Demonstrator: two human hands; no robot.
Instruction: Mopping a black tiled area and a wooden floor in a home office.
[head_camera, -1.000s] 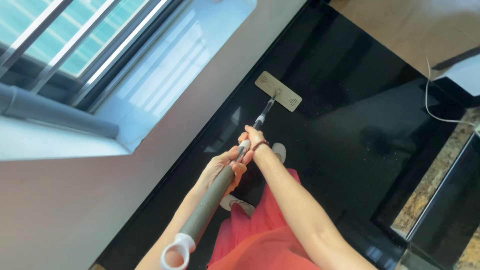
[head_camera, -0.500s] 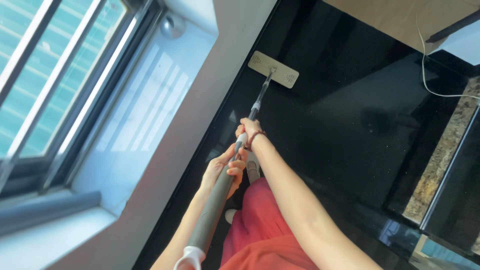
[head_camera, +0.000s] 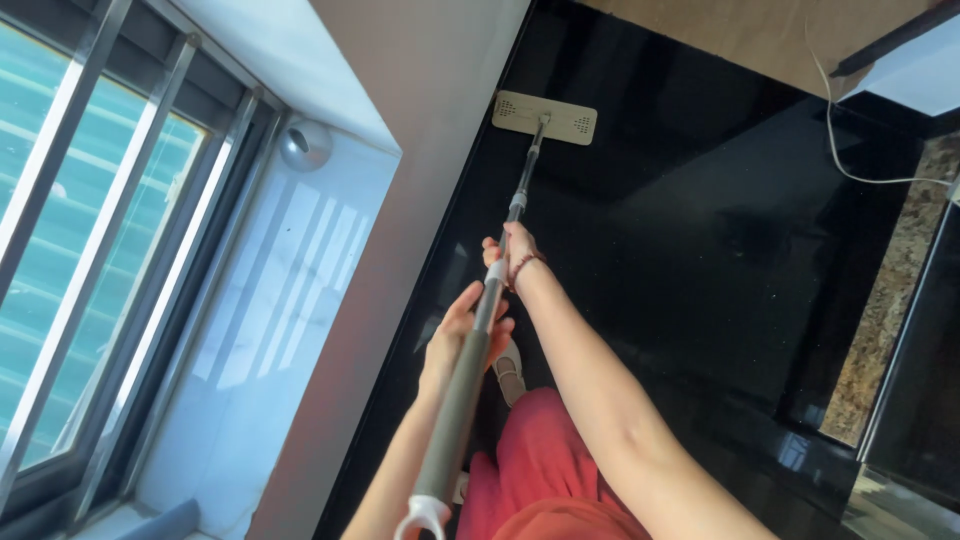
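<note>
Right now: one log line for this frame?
left hand: grips mop handle | right hand: grips it further down | mop head: flat on black floor

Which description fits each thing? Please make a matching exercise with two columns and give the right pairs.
Things:
1. mop head
2. left hand
3. right hand
4. white cable

Descriptions:
A. grips the handle further down, wrist with a bracelet
B. lies flat on the black floor near the wall
C. runs across the floor at upper right
D. grips the grey part of the handle

Pairs: 1-B, 2-D, 3-A, 4-C
</note>
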